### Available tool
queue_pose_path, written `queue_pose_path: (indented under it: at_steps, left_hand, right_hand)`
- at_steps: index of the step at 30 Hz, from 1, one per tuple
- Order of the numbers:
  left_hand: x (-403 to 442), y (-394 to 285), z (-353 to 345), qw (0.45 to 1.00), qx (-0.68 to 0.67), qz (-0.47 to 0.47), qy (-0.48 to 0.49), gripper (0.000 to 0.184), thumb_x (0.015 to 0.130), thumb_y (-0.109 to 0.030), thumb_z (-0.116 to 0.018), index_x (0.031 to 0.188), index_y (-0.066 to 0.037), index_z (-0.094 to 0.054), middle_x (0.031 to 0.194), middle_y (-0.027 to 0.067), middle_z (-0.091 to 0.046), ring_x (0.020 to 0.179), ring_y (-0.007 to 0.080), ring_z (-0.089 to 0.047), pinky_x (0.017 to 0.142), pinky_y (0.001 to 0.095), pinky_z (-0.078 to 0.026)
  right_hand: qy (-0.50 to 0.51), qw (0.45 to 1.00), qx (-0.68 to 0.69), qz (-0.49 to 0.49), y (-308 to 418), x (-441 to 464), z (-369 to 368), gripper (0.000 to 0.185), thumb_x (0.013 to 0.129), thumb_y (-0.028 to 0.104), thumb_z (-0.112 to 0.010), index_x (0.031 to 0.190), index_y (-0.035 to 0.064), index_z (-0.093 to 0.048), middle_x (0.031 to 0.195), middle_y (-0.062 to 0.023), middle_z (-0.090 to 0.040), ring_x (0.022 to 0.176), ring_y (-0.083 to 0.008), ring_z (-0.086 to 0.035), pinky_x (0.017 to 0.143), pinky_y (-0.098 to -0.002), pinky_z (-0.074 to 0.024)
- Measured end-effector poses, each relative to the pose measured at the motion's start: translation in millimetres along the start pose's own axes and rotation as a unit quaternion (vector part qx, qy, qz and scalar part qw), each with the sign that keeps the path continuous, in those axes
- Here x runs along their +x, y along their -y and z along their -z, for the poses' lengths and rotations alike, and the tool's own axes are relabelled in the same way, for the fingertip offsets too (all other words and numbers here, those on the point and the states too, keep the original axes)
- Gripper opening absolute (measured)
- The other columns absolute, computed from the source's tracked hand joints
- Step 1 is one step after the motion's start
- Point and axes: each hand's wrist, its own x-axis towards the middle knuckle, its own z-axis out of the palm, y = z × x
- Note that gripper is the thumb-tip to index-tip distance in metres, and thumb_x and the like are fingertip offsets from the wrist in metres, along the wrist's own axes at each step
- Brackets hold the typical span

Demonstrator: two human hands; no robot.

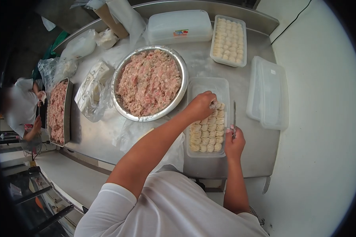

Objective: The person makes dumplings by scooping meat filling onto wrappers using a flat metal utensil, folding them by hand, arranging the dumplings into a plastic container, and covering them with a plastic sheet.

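My left hand (203, 106) reaches over a clear plastic container (207, 85), its fingers closed on a small pale dumpling (214, 105) mostly hidden by them. Below it in the container sit tight rows of pleated dumplings (206, 134); the far end shows bare plastic. At the container's right side my right hand (234, 143) grips a thin metal spatula or knife (234, 114), its narrow blade pointing away from me. To the left of the container stands a large steel bowl (116, 100) heaped with ground meat filling (149, 83).
A second container of dumplings (228, 41) stands at the back right, beside a lidded plastic box (180, 25). Clear lids (279, 96) lie near the right wall. A wrapped white package (91, 85) and a meat-filled metal tray (58, 112) are leftward. Another person (23, 104) works beyond the tray.
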Motion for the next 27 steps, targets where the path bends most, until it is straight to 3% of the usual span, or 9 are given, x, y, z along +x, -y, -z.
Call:
queue_pose_path:
  at_steps: [6, 8, 12, 14, 15, 17, 20, 24, 27]
  left_hand:
    - [0, 2, -9, 0.998, -0.007, 0.066, 0.005, 0.039, 0.073, 0.002, -0.073, 0.112, -0.003, -0.068, 0.105, 0.0191, -0.071, 0.099, 0.0388, -0.067, 0.087, 0.0445, -0.054]
    - [2, 7, -10, 0.994, 0.08, 0.052, 0.054, 0.048, 0.074, 0.0, -0.072, 0.121, -0.006, -0.068, 0.109, 0.0194, -0.071, 0.102, 0.0372, -0.067, 0.089, 0.0435, -0.055]
    - [2, 6, -13, 0.987, 0.129, 0.064, 0.067, 0.047, 0.075, -0.002, -0.071, 0.122, -0.007, -0.068, 0.108, 0.0187, -0.071, 0.103, 0.0365, -0.067, 0.089, 0.0436, -0.055]
    - [-3, -10, 0, 0.966, 0.196, 0.064, 0.158, 0.045, 0.077, -0.006, -0.071, 0.122, -0.006, -0.068, 0.106, 0.0175, -0.071, 0.101, 0.0364, -0.068, 0.089, 0.0444, -0.055]
    - [-15, -12, 6, 0.966, 0.201, 0.074, 0.147, 0.045, 0.077, -0.006, -0.071, 0.122, -0.006, -0.068, 0.106, 0.0175, -0.071, 0.101, 0.0364, -0.068, 0.089, 0.0444, -0.055]
    - [-39, -20, 10, 0.995, 0.103, 0.007, -0.008, 0.042, 0.077, -0.005, -0.071, 0.119, -0.003, -0.068, 0.108, 0.0163, -0.07, 0.105, 0.0357, -0.066, 0.092, 0.0447, -0.054]
    - [-103, -32, 51, 0.991, 0.073, -0.046, -0.099, 0.039, 0.077, -0.004, -0.074, 0.115, -0.001, -0.067, 0.109, 0.016, -0.067, 0.107, 0.0345, -0.063, 0.093, 0.0443, -0.052]
    - [-204, -12, 82, 0.978, 0.105, 0.098, -0.154, 0.04, 0.073, -0.009, -0.082, 0.11, -0.005, -0.068, 0.106, 0.0141, -0.063, 0.102, 0.036, -0.059, 0.091, 0.0451, -0.05]
    - [-249, -2, 72, 0.971, 0.101, 0.167, -0.137, 0.037, 0.073, -0.01, -0.084, 0.107, -0.008, -0.069, 0.108, 0.0127, -0.063, 0.104, 0.0353, -0.058, 0.092, 0.0447, -0.049]
  right_hand:
    - [-0.011, 0.998, -0.018, 0.058, -4, -1, -3, 0.022, 0.096, 0.016, -0.065, 0.105, -0.0029, -0.068, 0.092, -0.0157, -0.068, 0.079, -0.0286, -0.066, 0.073, -0.0378, -0.0525]
    - [-0.003, 0.996, -0.037, 0.086, -6, 2, -3, 0.022, 0.096, 0.017, -0.064, 0.104, -0.0033, -0.068, 0.091, -0.0176, -0.067, 0.08, -0.0336, -0.065, 0.074, -0.0399, -0.052]
    - [0.007, 0.992, -0.051, 0.116, -3, 3, -3, 0.021, 0.096, 0.017, -0.064, 0.103, -0.0032, -0.068, 0.089, -0.0178, -0.066, 0.08, -0.0352, -0.064, 0.074, -0.041, -0.0516]
    - [0.009, 0.99, -0.091, 0.111, -10, 4, -4, 0.021, 0.096, 0.016, -0.062, 0.106, -0.0023, -0.067, 0.093, -0.0176, -0.064, 0.082, -0.0345, -0.063, 0.076, -0.0413, -0.0514]
    - [0.018, 0.989, -0.085, 0.122, -8, 3, -4, 0.021, 0.096, 0.016, -0.062, 0.106, -0.0023, -0.067, 0.093, -0.0176, -0.064, 0.082, -0.0345, -0.063, 0.076, -0.0413, -0.0514]
    - [-0.01, 0.99, -0.078, 0.115, 1, 3, -1, 0.022, 0.097, 0.014, -0.06, 0.112, -0.0011, -0.066, 0.099, -0.0177, -0.062, 0.085, -0.0341, -0.063, 0.077, -0.0411, -0.0512]
    - [0.016, 0.983, -0.097, 0.156, 26, 5, 10, 0.024, 0.096, 0.009, -0.057, 0.117, 0.0008, -0.066, 0.103, -0.0173, -0.059, 0.088, -0.033, -0.063, 0.078, -0.0392, -0.0511]
    - [0.1, 0.947, -0.108, 0.284, 89, 21, 6, 0.03, 0.092, 0.003, -0.056, 0.12, 0.0043, -0.067, 0.097, -0.0132, -0.06, 0.086, -0.0298, -0.064, 0.076, -0.038, -0.0518]
    - [0.195, 0.875, -0.169, 0.409, 134, 38, -23, 0.032, 0.087, 0.002, -0.058, 0.115, 0.0119, -0.071, 0.09, -0.0066, -0.062, 0.083, -0.0266, -0.066, 0.07, -0.0404, -0.0534]
